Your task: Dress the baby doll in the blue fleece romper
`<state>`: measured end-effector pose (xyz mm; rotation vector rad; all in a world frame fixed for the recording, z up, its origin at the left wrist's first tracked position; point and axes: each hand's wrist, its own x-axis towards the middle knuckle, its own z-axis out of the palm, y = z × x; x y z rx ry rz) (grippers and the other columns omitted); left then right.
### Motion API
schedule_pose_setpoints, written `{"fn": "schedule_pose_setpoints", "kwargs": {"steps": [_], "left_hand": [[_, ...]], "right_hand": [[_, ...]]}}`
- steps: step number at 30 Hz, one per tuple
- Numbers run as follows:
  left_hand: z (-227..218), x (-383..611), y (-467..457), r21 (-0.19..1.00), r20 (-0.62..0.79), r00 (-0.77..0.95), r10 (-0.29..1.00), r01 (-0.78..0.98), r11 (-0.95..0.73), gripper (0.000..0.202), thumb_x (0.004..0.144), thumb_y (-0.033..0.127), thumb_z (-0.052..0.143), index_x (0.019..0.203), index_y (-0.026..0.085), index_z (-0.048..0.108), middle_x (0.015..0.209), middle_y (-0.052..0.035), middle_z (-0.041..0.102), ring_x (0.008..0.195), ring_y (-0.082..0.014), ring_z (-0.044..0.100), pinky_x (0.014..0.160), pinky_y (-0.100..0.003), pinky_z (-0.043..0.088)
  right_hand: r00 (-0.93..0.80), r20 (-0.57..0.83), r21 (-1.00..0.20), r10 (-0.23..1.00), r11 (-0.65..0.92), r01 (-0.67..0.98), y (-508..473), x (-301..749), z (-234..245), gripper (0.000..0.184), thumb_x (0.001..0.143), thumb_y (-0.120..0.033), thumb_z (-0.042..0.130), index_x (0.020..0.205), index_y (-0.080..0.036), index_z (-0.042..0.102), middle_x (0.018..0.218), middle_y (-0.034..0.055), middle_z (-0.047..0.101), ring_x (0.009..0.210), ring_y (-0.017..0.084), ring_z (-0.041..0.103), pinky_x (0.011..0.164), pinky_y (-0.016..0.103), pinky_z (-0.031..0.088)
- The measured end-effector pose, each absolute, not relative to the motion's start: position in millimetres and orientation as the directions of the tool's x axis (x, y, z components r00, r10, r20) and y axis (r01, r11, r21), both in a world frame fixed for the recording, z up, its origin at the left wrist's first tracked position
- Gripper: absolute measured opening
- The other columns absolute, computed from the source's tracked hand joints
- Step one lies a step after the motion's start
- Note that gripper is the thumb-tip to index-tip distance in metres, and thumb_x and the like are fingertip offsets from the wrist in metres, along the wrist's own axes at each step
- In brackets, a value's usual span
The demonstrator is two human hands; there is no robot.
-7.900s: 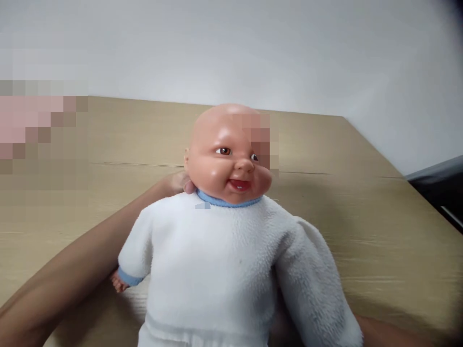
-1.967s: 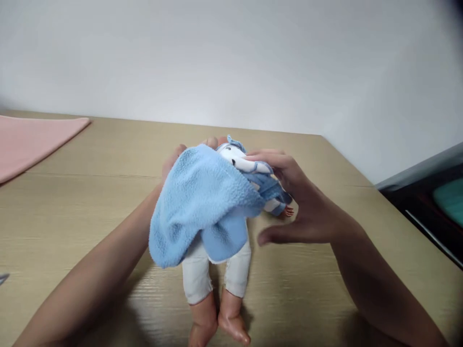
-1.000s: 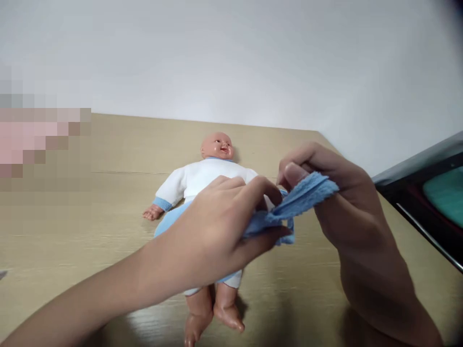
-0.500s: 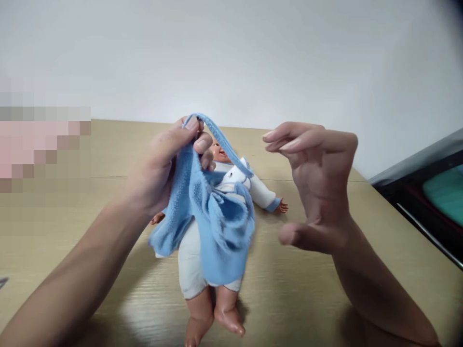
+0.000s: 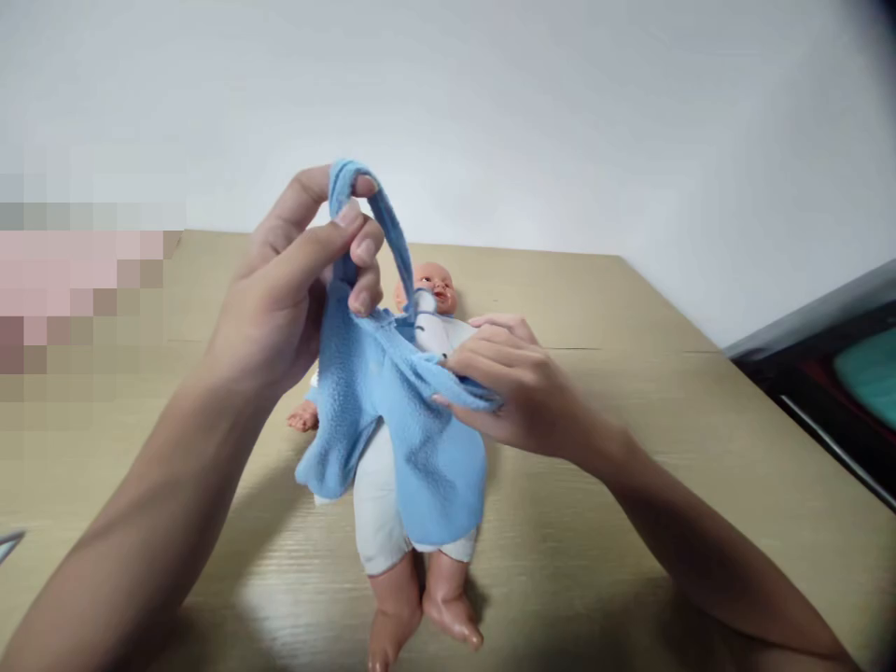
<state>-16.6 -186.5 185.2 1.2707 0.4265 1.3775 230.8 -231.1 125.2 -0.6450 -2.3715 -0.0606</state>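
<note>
A baby doll (image 5: 384, 511) in a white fleece suit lies on its back on the wooden table (image 5: 616, 467), head away from me, bare feet toward me. Above it I hold a light blue fleece garment (image 5: 413, 439). My left hand (image 5: 294, 280) is raised and pinches the garment's strap between thumb and fingers. My right hand (image 5: 514, 387) grips the garment's edge lower down, over the doll's chest. The garment hangs down and hides most of the doll's torso.
A pink cloth (image 5: 63, 271), partly pixelated, lies at the table's far left. A dark piece of furniture with something teal on it (image 5: 840, 373) stands beyond the table's right edge. A white wall is behind. A small grey object (image 5: 8, 546) shows at the left edge.
My left hand has lifted the strap higher. My right hand, open in the air half a second ago, has come down and closed on the garment's edge.
</note>
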Motion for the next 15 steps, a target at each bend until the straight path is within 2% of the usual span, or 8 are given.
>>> {"fn": "schedule_pose_setpoints", "kwargs": {"steps": [2, 4, 6, 8, 9, 11, 13, 15], "left_hand": [[178.8, -24.3, -174.2, 0.887, 0.413, 0.199, 0.889, -0.310, -0.343, 0.005, 0.101, 0.023, 0.075, 0.105, 0.026, 0.075, 0.082, 0.0020, 0.060, 0.065, -0.0129, 0.047, 0.058, -0.028, 0.036], [173.2, -29.8, -162.4, 0.910, 0.396, 0.135, 0.908, -0.195, -0.367, 0.003, 0.096, 0.026, 0.078, 0.098, 0.025, 0.076, 0.082, -0.0001, 0.062, 0.072, -0.0159, 0.048, 0.060, -0.030, 0.034], [171.8, -33.3, -154.7, 0.925, 0.346, 0.096, 0.933, -0.201, -0.322, 0.005, 0.091, 0.026, 0.077, 0.090, 0.023, 0.073, 0.079, -0.0012, 0.058, 0.075, -0.0167, 0.045, 0.061, -0.031, 0.034], [175.9, -35.8, -153.7, 0.929, 0.260, 0.101, 0.960, -0.296, -0.220, 0.011, 0.083, 0.025, 0.077, 0.082, 0.022, 0.067, 0.074, 0.0000, 0.046, 0.073, -0.0159, 0.040, 0.061, -0.030, 0.037], [179.6, -36.8, -155.7, 0.924, 0.217, 0.122, 0.969, -0.345, -0.163, 0.015, 0.080, 0.025, 0.077, 0.077, 0.022, 0.063, 0.072, 0.0009, 0.040, 0.072, -0.0153, 0.038, 0.062, -0.029, 0.041], [187.8, -38.3, -162.8, 0.902, 0.172, 0.158, 0.972, -0.421, -0.091, 0.024, 0.077, 0.020, 0.075, 0.071, 0.023, 0.052, 0.071, 0.0025, 0.029, 0.071, -0.0141, 0.036, 0.068, -0.029, 0.048], [194.3, -39.3, -169.7, 0.883, 0.170, 0.167, 0.971, -0.463, -0.075, 0.029, 0.078, 0.014, 0.071, 0.071, 0.025, 0.045, 0.069, 0.0037, 0.026, 0.069, -0.0133, 0.033, 0.073, -0.029, 0.053], [196.7, -40.3, -171.4, 0.885, 0.162, 0.161, 0.974, -0.459, -0.072, 0.028, 0.080, 0.015, 0.070, 0.072, 0.025, 0.045, 0.064, 0.0052, 0.022, 0.064, -0.0130, 0.030, 0.070, -0.030, 0.053]], "right_hand": [[-0.582, 0.722, -0.148, 0.374, 0.905, 0.398, -231.3, 234.8, 133.7, 0.021, 0.096, -0.031, 0.087, 0.104, -0.023, 0.069, 0.098, 0.0025, 0.077, 0.096, 0.023, 0.072, 0.119, 0.050, 0.050], [-0.518, 0.763, -0.250, 0.387, 0.915, 0.316, -234.7, 239.2, 143.8, 0.024, 0.093, -0.032, 0.090, 0.102, -0.023, 0.070, 0.102, 0.0036, 0.077, 0.097, 0.022, 0.072, 0.112, 0.047, 0.056], [-0.499, 0.725, -0.400, 0.475, 0.880, 0.256, -238.2, 245.9, 151.9, 0.023, 0.094, -0.028, 0.088, 0.109, -0.023, 0.071, 0.094, 0.0002, 0.074, 0.083, 0.017, 0.069, 0.088, 0.035, 0.062], [-0.528, 0.648, -0.501, 0.548, 0.830, 0.247, -239.1, 255.2, 157.5, 0.028, 0.096, -0.023, 0.086, 0.119, -0.024, 0.071, 0.081, -0.0055, 0.067, 0.064, 0.011, 0.058, 0.062, 0.025, 0.051], [-0.560, 0.617, -0.509, 0.554, 0.823, 0.253, -238.6, 260.3, 160.1, 0.029, 0.097, -0.022, 0.086, 0.122, -0.023, 0.071, 0.078, -0.0065, 0.065, 0.060, 0.010, 0.054, 0.057, 0.024, 0.046], [-0.654, 0.572, -0.448, 0.495, 0.856, 0.257, -237.5, 269.3, 166.8, 0.026, 0.099, -0.023, 0.084, 0.122, -0.021, 0.073, 0.082, -0.0037, 0.069, 0.065, 0.011, 0.059, 0.062, 0.025, 0.050], [-0.737, 0.536, -0.335, 0.410, 0.906, 0.260, -238.6, 274.9, 176.2, 0.019, 0.101, -0.026, 0.084, 0.117, -0.021, 0.075, 0.090, 0.0011, 0.077, 0.082, 0.017, 0.070, 0.082, 0.032, 0.059], [-0.773, 0.527, -0.222, 0.353, 0.935, 0.276, -243.1, 277.0, 186.7, 0.016, 0.100, -0.031, 0.087, 0.111, -0.023, 0.077, 0.095, 0.0028, 0.081, 0.097, 0.022, 0.076, 0.103, 0.043, 0.059]]}}
